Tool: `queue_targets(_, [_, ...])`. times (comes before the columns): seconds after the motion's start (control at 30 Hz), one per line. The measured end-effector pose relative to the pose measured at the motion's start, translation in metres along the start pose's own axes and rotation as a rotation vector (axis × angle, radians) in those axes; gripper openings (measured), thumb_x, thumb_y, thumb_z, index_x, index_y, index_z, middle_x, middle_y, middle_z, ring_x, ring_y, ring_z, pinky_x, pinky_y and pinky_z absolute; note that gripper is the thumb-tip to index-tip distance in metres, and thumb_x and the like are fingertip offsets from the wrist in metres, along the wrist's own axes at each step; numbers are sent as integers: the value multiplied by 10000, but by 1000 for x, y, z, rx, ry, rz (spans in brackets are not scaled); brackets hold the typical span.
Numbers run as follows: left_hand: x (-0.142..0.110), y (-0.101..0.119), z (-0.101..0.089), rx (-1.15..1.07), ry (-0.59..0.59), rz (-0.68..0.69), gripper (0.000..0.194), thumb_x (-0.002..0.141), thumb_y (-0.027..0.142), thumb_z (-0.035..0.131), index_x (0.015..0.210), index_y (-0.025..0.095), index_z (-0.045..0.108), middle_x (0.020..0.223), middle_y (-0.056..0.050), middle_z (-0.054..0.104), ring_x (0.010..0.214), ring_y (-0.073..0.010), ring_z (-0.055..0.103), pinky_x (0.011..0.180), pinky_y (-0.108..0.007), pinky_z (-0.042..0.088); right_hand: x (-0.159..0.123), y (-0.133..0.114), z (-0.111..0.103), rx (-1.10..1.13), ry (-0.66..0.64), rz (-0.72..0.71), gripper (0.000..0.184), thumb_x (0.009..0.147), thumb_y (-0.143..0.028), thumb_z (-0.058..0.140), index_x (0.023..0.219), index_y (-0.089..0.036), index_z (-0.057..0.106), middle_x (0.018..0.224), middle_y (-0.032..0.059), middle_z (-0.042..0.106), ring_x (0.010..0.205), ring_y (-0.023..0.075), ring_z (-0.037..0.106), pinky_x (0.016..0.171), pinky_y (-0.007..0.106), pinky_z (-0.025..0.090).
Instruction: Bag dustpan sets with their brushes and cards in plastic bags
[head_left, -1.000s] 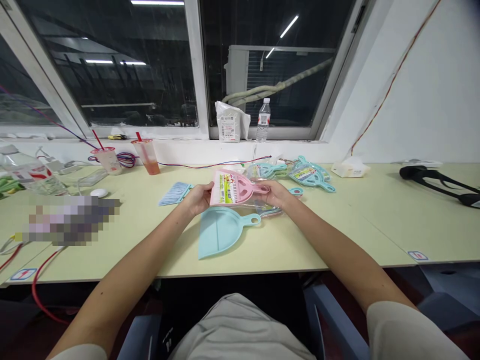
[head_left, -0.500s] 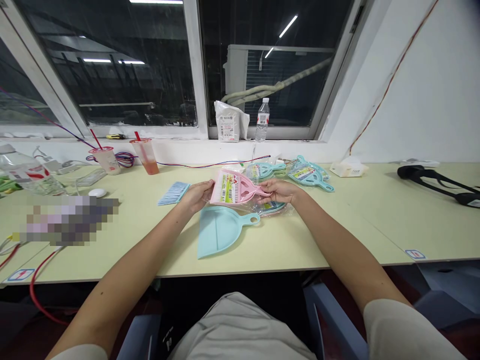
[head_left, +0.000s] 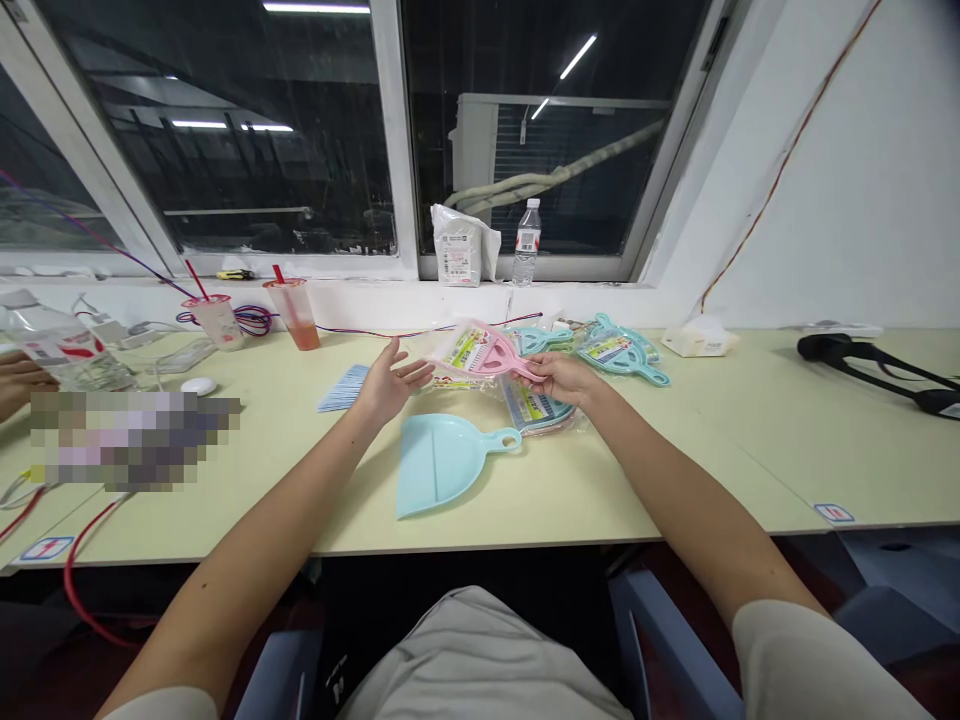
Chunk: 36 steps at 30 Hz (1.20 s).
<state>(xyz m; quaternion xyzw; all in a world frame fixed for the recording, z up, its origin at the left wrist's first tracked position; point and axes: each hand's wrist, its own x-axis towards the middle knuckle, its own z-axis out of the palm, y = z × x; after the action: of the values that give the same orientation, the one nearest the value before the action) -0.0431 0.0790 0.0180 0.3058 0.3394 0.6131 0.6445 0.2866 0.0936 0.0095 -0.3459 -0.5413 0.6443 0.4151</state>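
Observation:
A pink dustpan and brush set (head_left: 480,350) in clear wrapping is tilted above the table, its handle end gripped in my right hand (head_left: 561,380). My left hand (head_left: 395,384) is apart from it, palm turned up and fingers spread, holding nothing. Below lies an unwrapped light blue dustpan (head_left: 441,462) with its ring handle to the right. A blue brush (head_left: 343,388) lies partly hidden behind my left wrist. Under my right hand rests a wrapped blue set (head_left: 534,404), partly covered. More wrapped teal sets (head_left: 621,350) lie farther back.
Two drink cups with red straws (head_left: 294,312) stand at the back left. A water bottle (head_left: 527,243) and a white package (head_left: 459,247) are on the sill. A tissue pack (head_left: 700,337) and a black strapped object (head_left: 877,368) lie right. Another person's hand (head_left: 22,382) shows at far left.
My left hand has let go of the pink set and opened beside it. The set has tilted up and back in my right hand. Another person's hand has appeared at far left.

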Motion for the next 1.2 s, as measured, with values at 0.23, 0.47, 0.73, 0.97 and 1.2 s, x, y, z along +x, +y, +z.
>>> queue_targets(0.23, [-2, -16, 8, 105, -115, 115, 386, 800, 333, 803, 1083, 175, 593, 987, -115, 707, 879, -251, 734, 778, -419, 614, -4, 11, 46, -23, -54, 8, 180, 863, -101, 659, 1040, -116, 688, 1107, 156, 754, 760, 173, 728, 578, 248, 595])
queue_targets(0.47, [7, -10, -5, 250, 45, 170, 320, 708, 131, 725, 1005, 180, 616, 703, -4, 627, 587, -155, 632, 510, -262, 522, -1, 2, 38, -284, 117, 59, 251, 884, -377, 710, 793, -144, 694, 829, 127, 753, 712, 194, 712, 578, 262, 560])
queue_targets(0.73, [-10, -15, 4, 379, -162, 96, 298, 697, 231, 768, 927, 230, 579, 651, 29, 594, 510, -142, 582, 429, -223, 431, 1, 1, 26, -9, 229, -76, 323, 822, -216, 742, 1110, -223, 597, 890, 33, 731, 715, 162, 701, 655, 287, 585])
queue_targets(0.97, [-17, -28, 15, 379, -165, 107, 242, 732, 269, 722, 902, 243, 551, 651, 47, 556, 494, -136, 566, 419, -221, 403, -3, 7, 50, 66, 124, -40, 461, 797, -45, 683, 1225, -208, 624, 909, 58, 760, 775, 198, 732, 709, 344, 634])
queue_targets(1.2, [-15, -27, 13, 400, -106, 147, 284, 775, 310, 727, 984, 257, 543, 706, 26, 646, 483, -130, 559, 420, -204, 385, 0, 7, 37, 75, 109, -54, 180, 849, -63, 688, 1003, -155, 708, 885, 71, 760, 757, 161, 728, 751, 293, 635])
